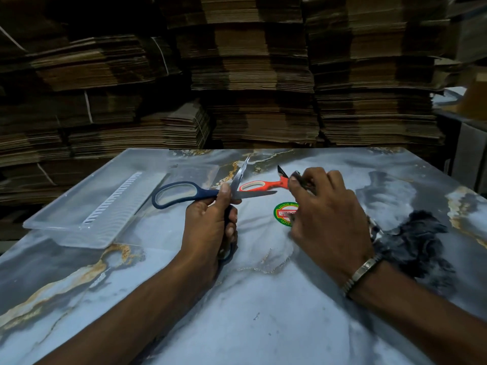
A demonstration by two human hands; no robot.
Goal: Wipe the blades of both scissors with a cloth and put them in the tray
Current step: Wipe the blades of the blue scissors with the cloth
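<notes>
Leftmost, a clear plastic tray (79,222) sits on the marble-patterned table (263,312), well to the left of the left hand (208,227) and holding neither pair of scissors. That hand is clenched around the lower handle loop of the blue scissors (181,194), with the thumb pressed up against the pivot. The scissors are spread wide open: the free handle loop juts out left of the grip toward the tray, one blade rises up and away from the thumb, and the other blade points rightward from the grip. Just beyond that rightward blade lie the orange scissors (266,186) on the table, their handle near the blue blade and their dark blade tip poking out past the right hand (324,206). The right hand is curled over the blade end of the orange scissors, fingertips pinching something small and dark; whether that is cloth or the blade itself cannot be told. Below its fingers a round green and red sticker (284,213) shows on the tabletop. Right of the wrist, which wears a metal bracelet (362,272), a dark crumpled cloth (419,241) lies on the table.
</notes>
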